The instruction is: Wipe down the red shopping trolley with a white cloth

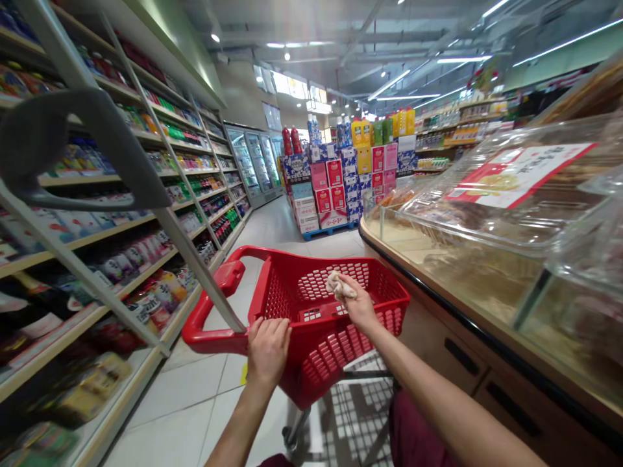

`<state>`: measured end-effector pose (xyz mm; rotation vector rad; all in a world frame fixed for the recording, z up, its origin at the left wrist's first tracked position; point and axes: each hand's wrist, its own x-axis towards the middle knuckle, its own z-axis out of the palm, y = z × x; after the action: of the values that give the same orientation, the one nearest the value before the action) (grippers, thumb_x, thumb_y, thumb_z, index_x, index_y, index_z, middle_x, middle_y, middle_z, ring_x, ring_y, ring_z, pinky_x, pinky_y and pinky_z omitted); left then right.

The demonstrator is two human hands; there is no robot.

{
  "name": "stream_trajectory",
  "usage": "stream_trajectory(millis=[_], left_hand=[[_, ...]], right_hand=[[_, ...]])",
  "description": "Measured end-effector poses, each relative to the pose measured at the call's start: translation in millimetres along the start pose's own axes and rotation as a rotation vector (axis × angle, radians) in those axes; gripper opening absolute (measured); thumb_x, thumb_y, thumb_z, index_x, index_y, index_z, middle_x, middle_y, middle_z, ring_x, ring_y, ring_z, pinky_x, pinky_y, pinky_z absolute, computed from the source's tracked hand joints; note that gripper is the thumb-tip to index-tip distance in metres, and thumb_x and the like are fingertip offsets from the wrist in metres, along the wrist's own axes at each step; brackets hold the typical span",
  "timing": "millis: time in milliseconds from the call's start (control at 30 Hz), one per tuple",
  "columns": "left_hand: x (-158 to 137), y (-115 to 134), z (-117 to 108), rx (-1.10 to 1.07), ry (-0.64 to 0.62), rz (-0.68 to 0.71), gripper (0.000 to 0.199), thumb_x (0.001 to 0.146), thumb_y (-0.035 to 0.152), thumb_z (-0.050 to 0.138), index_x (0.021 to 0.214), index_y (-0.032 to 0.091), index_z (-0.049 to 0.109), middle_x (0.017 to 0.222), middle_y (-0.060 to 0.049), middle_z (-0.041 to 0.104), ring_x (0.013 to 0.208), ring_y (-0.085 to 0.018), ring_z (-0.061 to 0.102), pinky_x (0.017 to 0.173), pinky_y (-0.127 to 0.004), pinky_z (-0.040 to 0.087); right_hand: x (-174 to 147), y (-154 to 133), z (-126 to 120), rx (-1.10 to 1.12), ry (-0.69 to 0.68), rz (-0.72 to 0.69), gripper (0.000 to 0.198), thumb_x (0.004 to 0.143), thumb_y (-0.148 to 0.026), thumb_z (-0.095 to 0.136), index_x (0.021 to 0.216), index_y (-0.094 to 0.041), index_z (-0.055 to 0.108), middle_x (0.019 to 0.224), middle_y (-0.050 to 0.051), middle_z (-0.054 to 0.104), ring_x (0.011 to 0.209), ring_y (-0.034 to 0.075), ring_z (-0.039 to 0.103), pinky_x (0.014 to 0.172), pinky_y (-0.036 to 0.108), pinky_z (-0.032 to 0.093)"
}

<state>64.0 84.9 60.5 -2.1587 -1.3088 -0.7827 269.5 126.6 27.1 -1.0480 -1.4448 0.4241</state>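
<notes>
A red plastic shopping cart basket [311, 363] with slotted walls stands right in front of me. My left hand [268, 350] has its fingers curled over the near rim, close to where a grey metal bar meets the red frame. Over the inside of the basket, my right hand [360, 305] pinches a crumpled off-white cloth [341, 285]. From the red frame a grey metal bar [199, 272] rises toward the upper left, with a dark grey handle [131, 162] on it.
Shelves of drinks [160, 259] line the left side. At right is a wooden display counter [438, 350] with clear plastic food packs [487, 194]. Stacked drink cartons [331, 194] stand ahead on a blue pallet [331, 230]. Glass-door fridges [256, 162] are farther back, beyond the tiled floor [189, 415].
</notes>
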Motion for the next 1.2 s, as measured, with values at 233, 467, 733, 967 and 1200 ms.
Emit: stream_trajectory(millis=[233,467,733,967,1200], left_hand=[[-3,1,-1,-0.005,0.035,0.01,0.021,0.083,0.021,0.039,0.084,0.021,0.061,0.079,-0.001,0.066,0.075,-0.016,0.056,0.088,-0.035,0.03],[-2,-4,1,0.015,0.066,0.037,0.021,0.083,0.021,0.039,0.083,0.021,0.061,0.078,0.0,0.066,0.075,-0.016,0.056,0.088,-0.035,0.03],[1,-2,-1,-0.008,0.053,0.034,0.021,0.083,0.022,0.039,0.082,0.023,0.06,0.078,0.0,0.066,0.073,-0.015,0.057,0.087,-0.036,0.031],[2,-8,0,0.007,-0.011,0.026,0.02,0.083,0.023,0.04,0.083,0.022,0.061,0.08,0.0,0.066,0.075,-0.016,0.057,0.087,-0.037,0.031],[1,-7,0,0.006,-0.016,0.02,0.02,0.083,0.023,0.041,0.084,0.022,0.06,0.081,0.0,0.066,0.076,-0.016,0.056,0.088,-0.037,0.031]], right_hand=[[-19,9,-57,-0.498,-0.363,-0.086,0.022,0.073,-0.022,0.051,0.093,-0.023,0.06,0.108,0.005,0.056,0.101,0.02,0.048,0.091,0.044,0.031],[-30,16,-53,-0.67,-0.307,-0.101,0.028,0.085,-0.025,0.039,0.105,-0.025,0.057,0.122,0.008,0.049,0.11,0.02,0.045,0.09,0.043,0.035],[-24,71,-126,-0.827,-0.083,0.017,0.029,0.08,-0.019,0.041,0.102,-0.018,0.061,0.11,0.01,0.055,0.101,0.021,0.051,0.087,0.039,0.041],[-31,56,-101,-0.671,-0.25,-0.207,0.043,0.076,-0.009,0.039,0.115,-0.023,0.053,0.122,0.006,0.05,0.113,0.018,0.043,0.092,0.037,0.038],[-34,57,-116,-0.571,-0.12,-0.111,0.043,0.078,-0.011,0.036,0.116,-0.022,0.051,0.121,0.005,0.051,0.112,0.017,0.045,0.094,0.037,0.037]])
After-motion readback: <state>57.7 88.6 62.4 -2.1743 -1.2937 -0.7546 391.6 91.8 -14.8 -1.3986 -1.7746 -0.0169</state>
